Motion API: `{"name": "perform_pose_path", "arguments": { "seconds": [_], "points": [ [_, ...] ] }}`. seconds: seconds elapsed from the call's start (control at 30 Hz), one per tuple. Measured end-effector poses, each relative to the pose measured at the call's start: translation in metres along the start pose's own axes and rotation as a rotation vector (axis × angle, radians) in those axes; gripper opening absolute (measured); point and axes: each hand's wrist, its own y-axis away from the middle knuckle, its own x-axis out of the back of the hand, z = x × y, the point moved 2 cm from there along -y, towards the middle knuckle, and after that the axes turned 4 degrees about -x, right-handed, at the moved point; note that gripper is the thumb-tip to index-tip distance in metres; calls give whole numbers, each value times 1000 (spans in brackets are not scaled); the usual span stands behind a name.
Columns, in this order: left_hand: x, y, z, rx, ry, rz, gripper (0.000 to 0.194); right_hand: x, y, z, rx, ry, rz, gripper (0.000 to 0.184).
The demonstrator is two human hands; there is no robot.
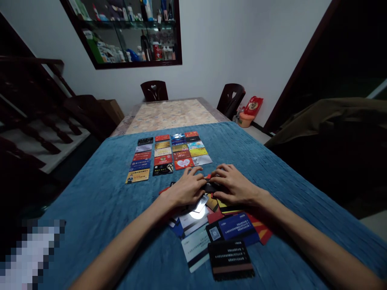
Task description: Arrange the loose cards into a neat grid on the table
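Both hands meet over a loose pile of plastic cards on the blue cloth. A black card [212, 185] lies between them, its two ends partly covered by fingers. My left hand [188, 186] is closed at its left end, fingers curled. At the right end, my right hand [237, 184] is closed on it too, thumb tucked low. Nearest me in the pile are a black card with a brown stripe [231, 259], a pale green card [195, 249] and a blue card [237, 227]. A shiny white card [193, 220] reflects light just below my left hand.
Beyond my hands, several cards lie face up in overlapping columns, with a gold VIP card [138, 176] at the near left. The blue cloth [99, 193] covers the table's near part. Chairs [155, 90] stand around it; a brown draped cloth [329, 117] is at the right.
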Motion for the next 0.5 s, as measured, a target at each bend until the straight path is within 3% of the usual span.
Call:
{"name": "perform_pose_path", "arguments": {
  "seconds": [0.23,0.5],
  "points": [
    [5,2,-1,-46,8,-14,18,3,4,1,-4,-13,9,28],
    [11,3,-8,-71,46,40,20,-6,5,8,37,-3,180,18]
  ]
}}
